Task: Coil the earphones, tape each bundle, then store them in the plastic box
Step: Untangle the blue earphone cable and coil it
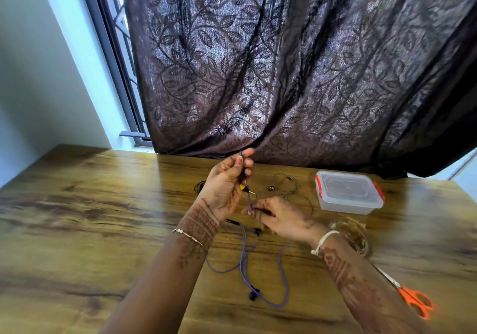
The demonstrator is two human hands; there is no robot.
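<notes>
Wall and window frame (111, 49) stand at the left, with one dark leaf-patterned curtain (284, 62) behind one wood-grain table (90, 204). Two hands work one purple earphone set (253, 293). The raised left hand (227, 184) grips its cable by the yellow plug (242, 186), and the right hand (278, 217) pinches it lower; the rest trails on the table. Rightward lie one thin grey earphone set (286, 186), one lidded plastic box (348, 194), one tape roll (356, 233) and one pair of orange scissors (413, 300).

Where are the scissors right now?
Head view, lower right: the orange-handled scissors lie on the wooden table just outside the right forearm, nearer the camera than the tape roll and the plastic box.
</notes>
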